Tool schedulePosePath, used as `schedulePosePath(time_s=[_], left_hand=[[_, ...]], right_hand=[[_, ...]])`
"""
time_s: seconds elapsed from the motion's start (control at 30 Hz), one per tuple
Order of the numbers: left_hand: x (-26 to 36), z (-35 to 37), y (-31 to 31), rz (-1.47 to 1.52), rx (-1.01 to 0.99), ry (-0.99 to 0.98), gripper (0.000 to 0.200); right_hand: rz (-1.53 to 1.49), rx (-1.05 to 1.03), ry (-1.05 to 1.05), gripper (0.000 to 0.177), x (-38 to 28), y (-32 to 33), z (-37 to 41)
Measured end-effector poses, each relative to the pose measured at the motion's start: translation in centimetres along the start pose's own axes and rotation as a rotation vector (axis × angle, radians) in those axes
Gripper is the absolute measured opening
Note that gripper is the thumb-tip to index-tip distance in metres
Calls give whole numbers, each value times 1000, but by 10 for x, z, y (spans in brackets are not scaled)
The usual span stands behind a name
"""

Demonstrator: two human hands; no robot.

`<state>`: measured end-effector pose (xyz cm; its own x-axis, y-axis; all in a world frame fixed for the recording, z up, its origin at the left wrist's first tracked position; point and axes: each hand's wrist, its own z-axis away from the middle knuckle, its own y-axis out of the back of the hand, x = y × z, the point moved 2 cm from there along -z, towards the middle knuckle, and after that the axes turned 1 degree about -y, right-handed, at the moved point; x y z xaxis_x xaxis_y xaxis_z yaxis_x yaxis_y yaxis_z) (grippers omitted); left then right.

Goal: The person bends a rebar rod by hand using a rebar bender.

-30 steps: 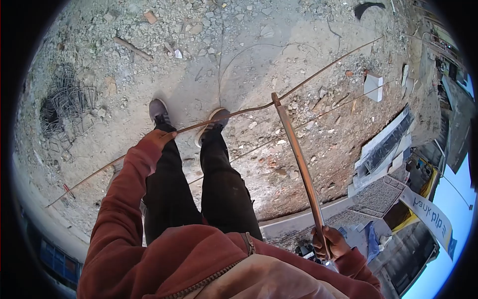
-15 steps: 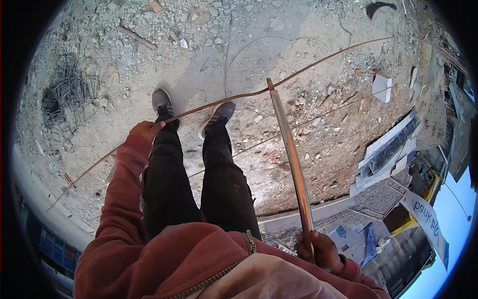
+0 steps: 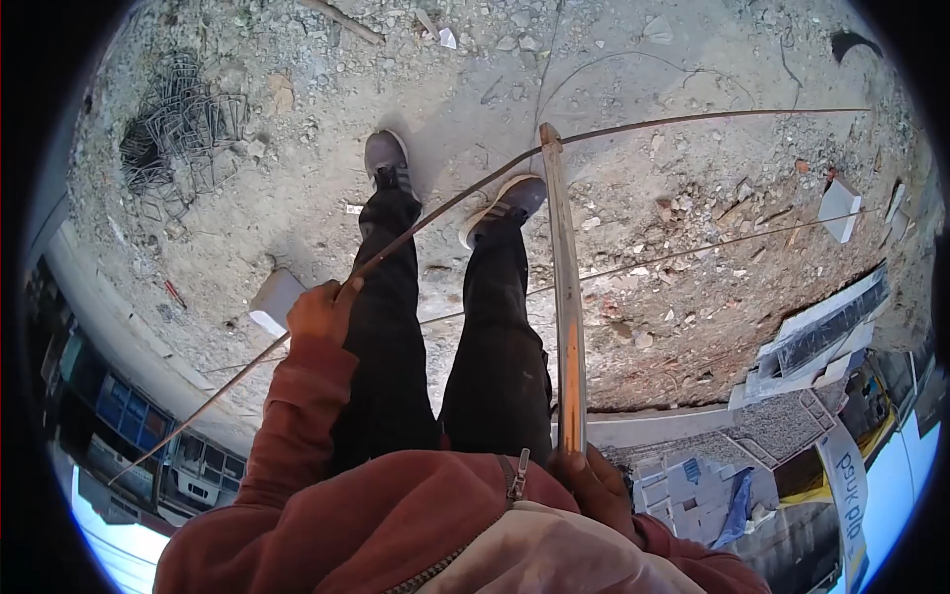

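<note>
A long thin rusty rod (image 3: 447,205) runs from the lower left to the upper right, with a bend near its middle. My left hand (image 3: 325,311) is closed round it in front of my left leg. My right hand (image 3: 594,483), near my waist, grips the near end of a long bar (image 3: 567,287), which looks metallic with an orange-brown strip. The bar's far tip meets the rod close to the bend, just beyond my right shoe (image 3: 520,196).
Bent metal pieces (image 3: 183,134) lie heaped at the upper left. A pale block (image 3: 275,301) is beside my left hand, another (image 3: 839,210) at the right. A second thin rod (image 3: 693,249) crosses the rubble. Stacked slabs (image 3: 821,327) stand at the right.
The rod's left end has risen off the ground view, and its right part lies flatter. My right hand and the bar's near end have moved left. The whole view has shifted.
</note>
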<state>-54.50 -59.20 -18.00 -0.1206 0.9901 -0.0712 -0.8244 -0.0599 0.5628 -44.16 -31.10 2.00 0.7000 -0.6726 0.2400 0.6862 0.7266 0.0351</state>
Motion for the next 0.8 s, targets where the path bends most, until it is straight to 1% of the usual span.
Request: schedulePosePath(time_s=[0.07, 0.1, 0.13, 0.2, 0.23, 0.3, 0.33, 0.37, 0.4, 0.5, 0.57, 0.6, 0.63, 0.67, 0.7, 0.77, 0.8], left_hand=[[-6, -24, 14, 92, -29, -78, 51], [-10, -27, 12, 138, -79, -124, 50], [-11, -21, 8, 137, -118, -97, 50], [3, -21, 3, 150, -150, -81, 48], [2, -29, -2, 201, -122, -125, 47], [1, -28, -2, 223, -114, -120, 47], [0, -24, -2, 228, -121, -115, 47], [-1, -24, 2, 199, -69, -163, 46], [-5, -26, 2, 215, -70, -171, 46], [-13, -41, 8, 275, -18, -203, 46], [-15, -46, 15, 310, 24, -240, 46], [-14, -46, 20, 326, -14, -252, 47], [-14, -45, 27, 342, -51, -264, 47], [-14, -43, 33, 358, -87, -277, 48], [-14, -42, 34, 405, -118, -334, 47], [-12, -39, 37, 331, -194, -393, 48], [-13, -40, 36, 292, -236, -424, 49]], right_hand=[[24, -78, 68, 23, 8, 14, -21], [8, -83, 51, 24, 11, 27, -30], [14, -42, 32, 25, 3, 26, -33], [46, -39, 53, 35, -7, 31, -37], [54, -84, 60, 35, -11, 33, -35], [77, -153, 64, 35, -14, 44, -24], [83, -152, 84, 37, -12, 50, -19], [84, -154, 100, 39, -6, 56, -17], [87, -165, 119, 41, 0, 60, -16], [196, -127, 285, 36, 19, 75, -15], [213, -152, 327, 34, 41, 85, -8], [224, -167, 348, 33, 48, 87, -3], [297, -107, 348, 24, 52, 89, 3], [289, -80, 306, 21, 57, 93, 8], [280, -51, 266, 19, 61, 98, 12], [265, -2, 173, 11, 66, 108, 26], [239, -5, 188, 12, 72, 122, 34]])
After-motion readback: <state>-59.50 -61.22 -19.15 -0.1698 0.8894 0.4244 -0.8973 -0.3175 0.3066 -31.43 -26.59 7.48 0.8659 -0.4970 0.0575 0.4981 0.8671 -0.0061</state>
